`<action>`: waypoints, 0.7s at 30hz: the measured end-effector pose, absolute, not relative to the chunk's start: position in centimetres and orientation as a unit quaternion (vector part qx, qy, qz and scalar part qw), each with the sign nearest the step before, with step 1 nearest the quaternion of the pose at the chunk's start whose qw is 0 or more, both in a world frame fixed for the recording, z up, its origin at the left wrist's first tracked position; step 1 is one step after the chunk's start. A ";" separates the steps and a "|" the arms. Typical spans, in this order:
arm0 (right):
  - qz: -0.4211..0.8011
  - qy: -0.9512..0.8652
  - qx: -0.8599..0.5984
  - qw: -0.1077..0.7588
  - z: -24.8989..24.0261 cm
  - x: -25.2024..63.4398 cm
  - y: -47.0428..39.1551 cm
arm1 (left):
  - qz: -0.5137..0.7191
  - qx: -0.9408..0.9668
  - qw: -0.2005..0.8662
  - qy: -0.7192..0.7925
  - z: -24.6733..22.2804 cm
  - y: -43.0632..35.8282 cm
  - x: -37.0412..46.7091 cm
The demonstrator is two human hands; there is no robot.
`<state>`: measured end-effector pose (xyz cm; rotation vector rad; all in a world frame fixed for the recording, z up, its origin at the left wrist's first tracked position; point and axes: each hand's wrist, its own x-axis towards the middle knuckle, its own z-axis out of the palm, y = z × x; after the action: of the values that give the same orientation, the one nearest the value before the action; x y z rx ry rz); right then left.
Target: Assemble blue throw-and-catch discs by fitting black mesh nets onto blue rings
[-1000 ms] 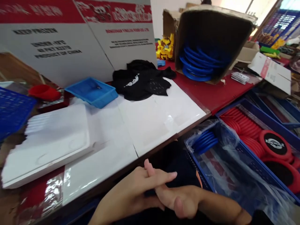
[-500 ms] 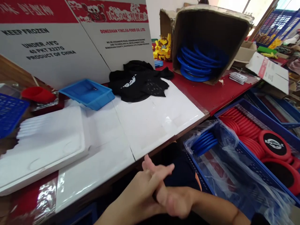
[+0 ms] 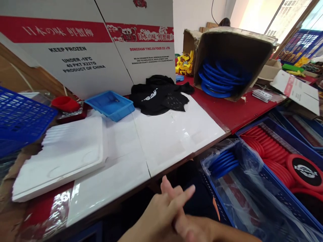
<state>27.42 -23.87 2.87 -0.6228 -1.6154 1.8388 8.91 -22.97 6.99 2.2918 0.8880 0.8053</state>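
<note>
My left hand [image 3: 161, 211] and my right hand [image 3: 193, 228] are pressed against each other at the bottom centre, below the table's front edge. Their fingers cross and overlap, and no object shows between them. The fingers of my left hand are partly spread; those of my right are partly hidden and blurred. Beyond them, black fabric pieces [image 3: 157, 95] with white print lie on the white table surface [image 3: 161, 141]. To their left sits a shallow blue tray [image 3: 111, 105].
A white foam slab [image 3: 73, 148] lies at left, by a blue basket [image 3: 22, 114] and a red cup [image 3: 66, 103]. Blue rings [image 3: 219, 79] fill a tipped cardboard box [image 3: 262, 47]. At right, blue crates [image 3: 252, 181] hold blue rings and red discs [image 3: 305, 171].
The view has shifted, so the table and boxes appear lower and further right. My hands stay pressed together, slightly lower and to the right in the picture.
</note>
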 end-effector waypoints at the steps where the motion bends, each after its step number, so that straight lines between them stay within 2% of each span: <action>1: 0.689 -0.624 -0.203 0.308 2.9 27.2 -23.3 | 0.295 0.847 0.253 0.363 6.6 -22.8 9.3; 5: 0.677 -0.651 -0.122 0.321 3.5 27.2 -21.6 | 0.289 0.832 0.245 0.406 6.0 -22.4 9.9; 9: 0.720 -0.642 -0.130 0.228 3.3 28.5 -22.2 | 0.254 0.866 0.308 0.302 7.5 -23.1 8.9; 12: 0.801 -0.556 -0.094 0.203 2.9 29.8 -23.5 | 0.174 0.887 0.357 0.235 8.4 -22.4 7.3; 14: 0.859 -0.463 -0.059 0.209 2.5 31.0 -24.2 | 0.144 0.896 0.338 0.248 8.3 -21.1 5.7; 16: 0.894 -0.370 -0.064 0.246 1.6 32.5 -24.2 | 0.207 0.893 0.248 0.312 7.9 -19.5 3.9; 18: 0.887 -0.312 -0.119 0.319 -0.4 34.5 -23.3 | 0.300 0.866 0.136 0.376 7.4 -18.1 2.4; 21: 0.759 -0.263 -0.342 0.488 -5.2 38.3 -20.7 | 0.349 0.837 0.000 0.421 7.5 -16.0 1.6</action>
<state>38.32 -20.72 -5.16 -0.8327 -0.6389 1.8445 1.63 -16.00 7.50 2.6304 1.3225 1.0975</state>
